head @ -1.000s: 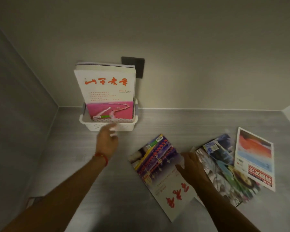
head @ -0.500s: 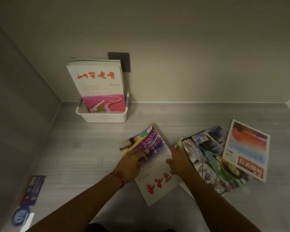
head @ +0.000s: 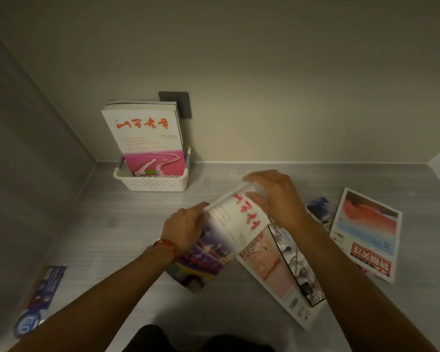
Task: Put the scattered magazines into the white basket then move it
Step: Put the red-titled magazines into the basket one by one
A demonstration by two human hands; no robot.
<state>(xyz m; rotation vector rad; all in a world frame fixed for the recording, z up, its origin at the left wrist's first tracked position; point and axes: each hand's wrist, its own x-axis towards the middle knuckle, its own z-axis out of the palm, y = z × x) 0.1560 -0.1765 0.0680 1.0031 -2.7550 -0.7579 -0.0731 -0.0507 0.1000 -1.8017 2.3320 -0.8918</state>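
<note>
Stretching from a pale back wall point(head: 277, 72) to the bottom of the view, a grey wood-grain surface point(head: 92, 237) is seen, closed on the left by a grey side wall point(head: 23, 161), with a further wall edge just showing at the far right. A dark square plate point(head: 178, 99) is fixed to the back wall, low down, behind the white basket point(head: 151, 184), which is set in the far left corner against that wall. Several magazines are stood upright in the basket, the front one point(head: 142, 138) white above and pink below, with red characters. Nearer the viewer, a magazine with red characters point(head: 231, 224) is held lifted and tilted off the surface: its left edge is gripped by the left hand point(head: 186, 228), which wears a red cord at the wrist, and its upper end is clasped by the right hand point(head: 274, 191), fingers curled over the top. To the right, other magazines lie flat and partly overlapping: a pinkish one point(head: 272, 273), a dark-bordered one point(head: 297, 260) across it, a blue one point(head: 319, 207) partly hidden by the right forearm, and, farthest right, a white one with a red and blue picture point(head: 366, 235). A blue leaflet point(head: 45, 285) and a round blue sticker point(head: 27, 323) lie by the left wall at the near edge.
</note>
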